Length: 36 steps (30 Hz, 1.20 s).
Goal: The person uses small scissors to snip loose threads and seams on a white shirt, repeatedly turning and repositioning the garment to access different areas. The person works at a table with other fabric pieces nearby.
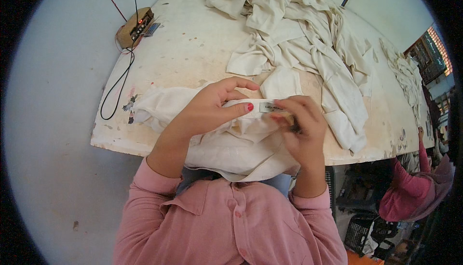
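A cream cloth garment (238,153) hangs over the near table edge, its band raised between my hands. A small sewn label (271,107) with writing shows on the band. My left hand (220,106) holds the band left of the label, thumb in front and index finger lifted off. My right hand (302,124) is blurred at the label's right end; between its thumb and fingers is a small yellowish and dark thing too blurred to name. Whether these fingers also grip the cloth is hidden. More white cloth (162,102) lies on the table beneath my left forearm.
Cream garments (289,30) lie heaped across the table (188,55). A box-like device with knobs (135,28) and a looping black cable stands at the back left by the wall. A co-worker in pink (408,192) is at the right, near black plastic crates (358,232).
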Each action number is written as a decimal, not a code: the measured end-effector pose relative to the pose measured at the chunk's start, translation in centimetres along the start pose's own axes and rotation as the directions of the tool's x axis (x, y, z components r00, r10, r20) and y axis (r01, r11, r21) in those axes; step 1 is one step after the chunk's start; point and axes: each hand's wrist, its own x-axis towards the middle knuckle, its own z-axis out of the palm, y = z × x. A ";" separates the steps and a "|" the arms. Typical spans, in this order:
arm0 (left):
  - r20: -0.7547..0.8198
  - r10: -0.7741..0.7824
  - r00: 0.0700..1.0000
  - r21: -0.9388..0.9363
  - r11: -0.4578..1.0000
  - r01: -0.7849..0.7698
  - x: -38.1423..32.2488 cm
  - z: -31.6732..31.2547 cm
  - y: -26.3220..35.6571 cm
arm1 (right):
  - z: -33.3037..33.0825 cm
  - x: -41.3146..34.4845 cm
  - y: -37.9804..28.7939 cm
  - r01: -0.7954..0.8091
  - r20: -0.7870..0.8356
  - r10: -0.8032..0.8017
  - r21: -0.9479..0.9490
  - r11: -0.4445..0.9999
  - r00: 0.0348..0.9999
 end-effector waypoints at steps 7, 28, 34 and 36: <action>-0.023 -0.014 1.000 -0.046 0.999 0.013 0.2 0.0 -1.0 | 1.8 -0.6 0.7 0.211 0.085 -0.204 -0.083 0.974 0.975; -0.212 0.451 0.867 0.960 -0.068 0.271 -1.6 -4.9 2.5 | -2.0 2.3 4.6 -0.112 -0.148 0.068 -0.319 0.941 0.987; -0.100 0.078 0.992 0.923 0.381 0.063 -10.5 -2.0 8.3 | -8.0 1.9 3.6 -0.261 0.269 0.275 -0.086 0.961 0.923; 0.145 -0.230 0.962 0.762 0.647 0.039 -11.5 -2.5 8.3 | -8.5 0.8 4.5 -0.247 0.474 0.191 0.058 0.967 0.859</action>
